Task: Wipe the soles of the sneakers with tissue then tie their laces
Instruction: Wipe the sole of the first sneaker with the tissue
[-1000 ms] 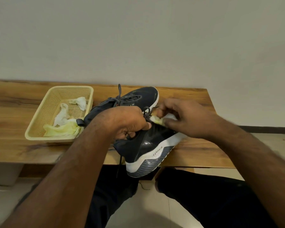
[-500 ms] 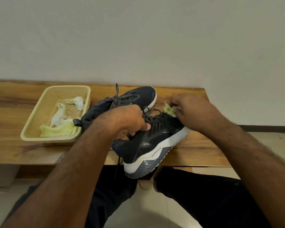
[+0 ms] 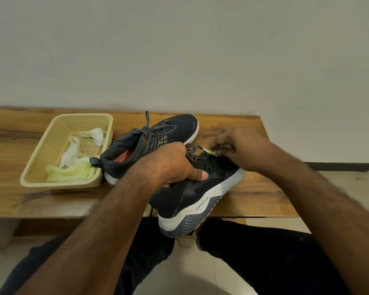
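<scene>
Dark near sneaker (image 3: 192, 188): tilted over wooden bench (image 3: 254, 188) edge, gripped by left hand (image 3: 168, 165).
Right hand (image 3: 239, 147): pinching tissue (image 3: 209, 151) at toe.
Far sneaker (image 3: 158, 137): beside basket (image 3: 51, 150), left.

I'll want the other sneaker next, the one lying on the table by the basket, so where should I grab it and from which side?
Take the second sneaker at its heel collar, coming from the left, basket side. The open mouth faces that way, and the pull loop sticks out there. The left hand and held sneaker block its near side.
</scene>
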